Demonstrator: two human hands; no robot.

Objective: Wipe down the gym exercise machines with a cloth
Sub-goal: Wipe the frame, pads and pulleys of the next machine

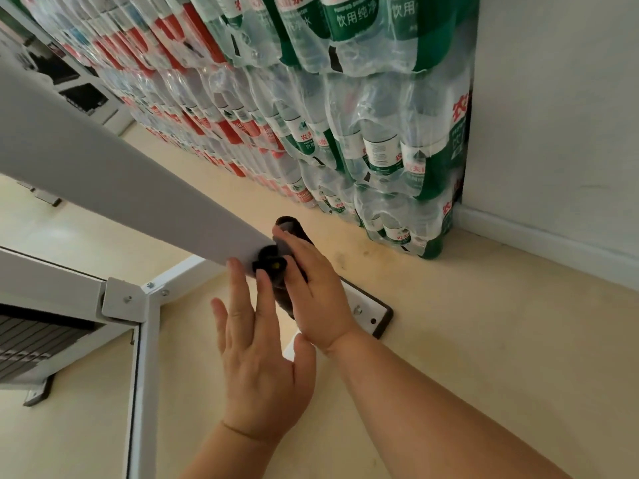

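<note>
Left hand flat on white beam; right hand grasps dark handle, maybe cloth; cream floor.

1. White sloping beam cuts across from the upper left, barring the middle.
2. At its lower end, right hand wraps the dark grip, left hand flat alongside: tight there.
3. Bottle packs wall off the floor's far edge.
4. Frame post and weight stack close the lower left.
5. Open floor on the right, wide room.
</note>
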